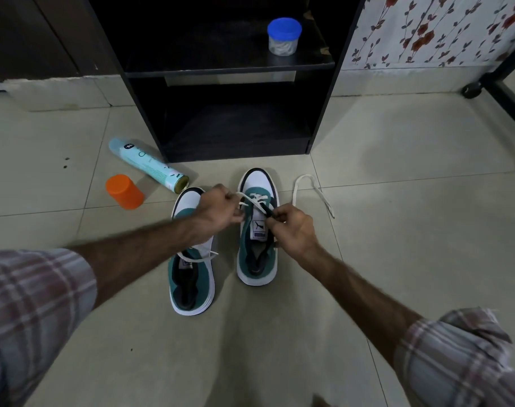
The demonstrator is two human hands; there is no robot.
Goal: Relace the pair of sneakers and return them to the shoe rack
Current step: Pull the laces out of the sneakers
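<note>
Two teal and white sneakers stand side by side on the tiled floor, toes toward the black shoe rack (321, 113). The right sneaker (257, 259) has a white lace (257, 201) crossed through its front eyelets. My left hand (218, 212) pinches one end of that lace, pulled left over the left sneaker (191, 283). My right hand (294, 230) grips the other end near the tongue. A loose strand of lace lies across the left sneaker's opening. A second white lace (312, 189) lies loose on the floor to the right.
A pale blue spray can (147, 164) lies on its side left of the rack, with an orange cap (124, 191) beside it. A blue-lidded jar (283, 36) stands on the rack's upper shelf. A black frame with a caster (470, 91) is at the far right.
</note>
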